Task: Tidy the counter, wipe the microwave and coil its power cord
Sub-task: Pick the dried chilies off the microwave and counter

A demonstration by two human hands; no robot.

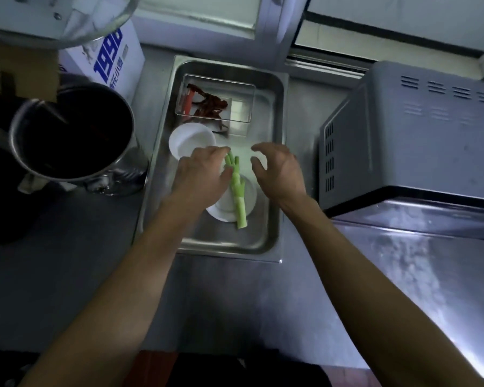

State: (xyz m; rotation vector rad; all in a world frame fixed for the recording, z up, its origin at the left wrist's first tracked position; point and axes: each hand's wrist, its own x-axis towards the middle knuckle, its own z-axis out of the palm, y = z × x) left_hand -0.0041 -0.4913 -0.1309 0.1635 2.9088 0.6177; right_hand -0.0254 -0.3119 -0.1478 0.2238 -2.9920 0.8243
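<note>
Head view: a steel tray sits at the centre of the counter, gathering loose items so the surface can be cleared. In it, a clear box of dried chillies lies at 12 o'clock, a white bowl at 10, and a green stalk rests across a white plate. The left hand pinches the stalk's leafy end, probably to lift it. The right hand hovers over the tray, fingers spread and curved, holding nothing. The microwave stands at 3 o'clock; its cord is not visible.

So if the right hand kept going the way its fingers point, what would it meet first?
Probably the green stalk lying across the white plate; the right hand curls leftward toward it, though its height is unclear.
</note>
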